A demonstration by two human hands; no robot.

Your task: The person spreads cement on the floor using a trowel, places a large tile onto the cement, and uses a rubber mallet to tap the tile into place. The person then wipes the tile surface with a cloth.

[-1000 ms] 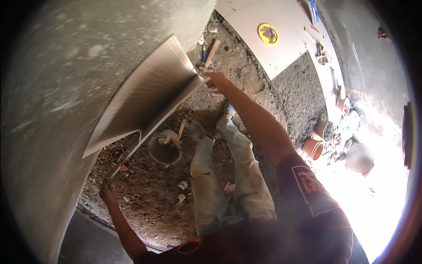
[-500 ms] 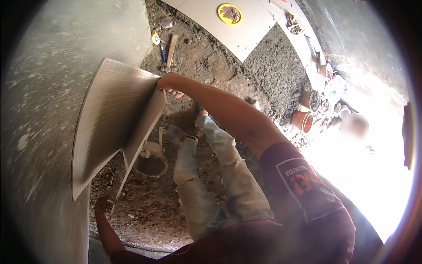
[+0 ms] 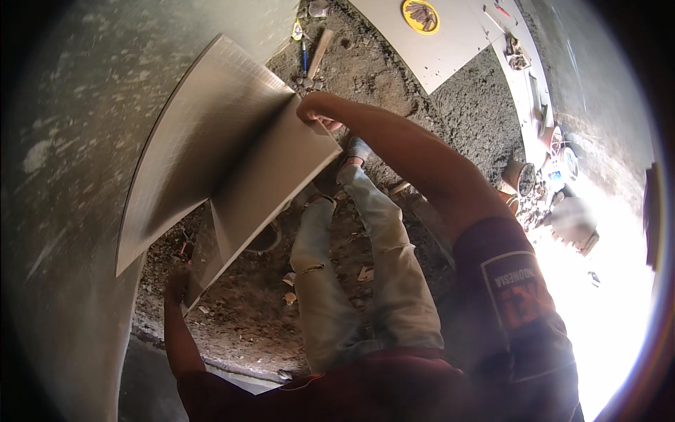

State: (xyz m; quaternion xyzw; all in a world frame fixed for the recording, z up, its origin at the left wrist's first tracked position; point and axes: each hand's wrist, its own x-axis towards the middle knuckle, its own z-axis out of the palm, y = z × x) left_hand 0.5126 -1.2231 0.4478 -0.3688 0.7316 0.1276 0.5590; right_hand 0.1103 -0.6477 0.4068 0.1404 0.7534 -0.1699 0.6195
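A large square tile [image 3: 183, 141] with a gridded back leans against the left wall. My right hand [image 3: 320, 112] grips the top edge of a second tile [image 3: 271, 169], held at an angle beside the first, its face slanting toward my legs. Lower down, near the wall's base, my left hand [image 3: 179, 281] holds that same tile's lower edge; its fingers are partly hidden. A bucket [image 3: 264, 243] is mostly hidden behind the held tile, above the dirt floor [image 3: 225, 323] by my legs.
Beyond my right hand lie a wooden-handled tool [image 3: 321, 49], a blue-handled tool [image 3: 304, 60] and a small yellow object [image 3: 297, 30]. Laid tiles [image 3: 450, 49] carry a yellow round container [image 3: 420, 15]. Several buckets [image 3: 520, 179] and clutter stand by the bright right side, beside the wall [image 3: 598, 105].
The held tile has been turned so more of its face shows, now covering much of the bucket. Both hands still grip it; my right hand has shifted, and the view has swung about.
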